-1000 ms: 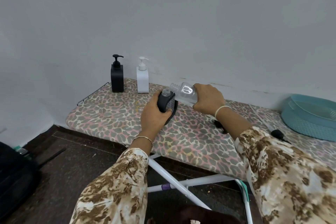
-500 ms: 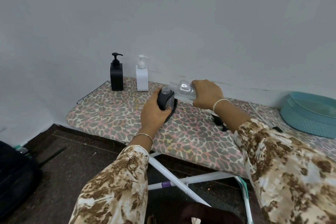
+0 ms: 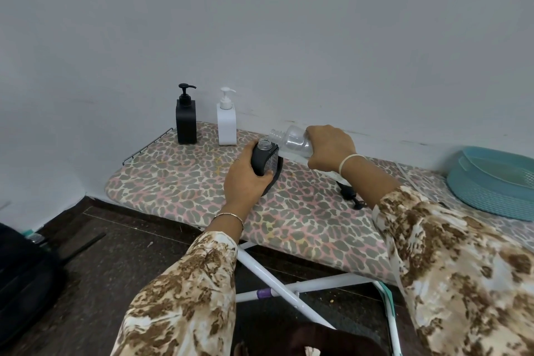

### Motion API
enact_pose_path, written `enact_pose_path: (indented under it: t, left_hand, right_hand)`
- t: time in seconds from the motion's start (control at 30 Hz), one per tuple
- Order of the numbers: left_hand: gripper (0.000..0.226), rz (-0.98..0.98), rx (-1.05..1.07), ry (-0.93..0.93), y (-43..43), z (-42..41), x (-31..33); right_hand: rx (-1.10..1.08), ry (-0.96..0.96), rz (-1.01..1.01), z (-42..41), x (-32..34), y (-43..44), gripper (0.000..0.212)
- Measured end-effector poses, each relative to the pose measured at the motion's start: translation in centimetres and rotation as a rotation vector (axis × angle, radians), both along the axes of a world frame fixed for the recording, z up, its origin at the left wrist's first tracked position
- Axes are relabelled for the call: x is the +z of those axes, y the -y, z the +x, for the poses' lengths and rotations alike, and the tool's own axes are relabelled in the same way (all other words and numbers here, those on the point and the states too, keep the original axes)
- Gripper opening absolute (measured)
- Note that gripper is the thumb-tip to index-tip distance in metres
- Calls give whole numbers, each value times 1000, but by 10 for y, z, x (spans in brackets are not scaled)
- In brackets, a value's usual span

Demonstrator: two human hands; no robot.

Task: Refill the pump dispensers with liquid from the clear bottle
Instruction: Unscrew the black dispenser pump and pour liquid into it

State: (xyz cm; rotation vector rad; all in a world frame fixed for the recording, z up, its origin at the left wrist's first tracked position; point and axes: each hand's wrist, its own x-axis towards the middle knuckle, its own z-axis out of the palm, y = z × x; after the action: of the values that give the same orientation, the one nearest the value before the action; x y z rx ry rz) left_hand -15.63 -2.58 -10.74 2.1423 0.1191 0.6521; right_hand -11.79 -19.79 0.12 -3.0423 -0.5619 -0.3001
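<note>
Clear bottle [image 3: 291,140] now tipped lower — hands gripping it and open dispenser [image 3: 264,159].

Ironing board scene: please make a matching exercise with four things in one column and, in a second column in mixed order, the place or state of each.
Things
1. white dispenser
2. open dark dispenser
3. clear bottle
4. teal basket

Place or state
A. tilted, in the right hand
B. at the right edge of the board
C. held by the left hand, pump off
D. upright by the wall, pump on

Pairs: 1-D, 2-C, 3-A, 4-B
</note>
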Motion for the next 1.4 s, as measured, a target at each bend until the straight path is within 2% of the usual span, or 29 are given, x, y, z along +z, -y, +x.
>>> enact_pose_path:
  t: [0.9,1.4]
  left_hand:
    - [73,5,16,-19,0,1,0]
    - [81,-21,-59,-51,-4,0,1]
  right_hand:
    - [-5,-17,-58,-5,10,-9,28]
    - [9,-8,-79,-6,14,-11,27]
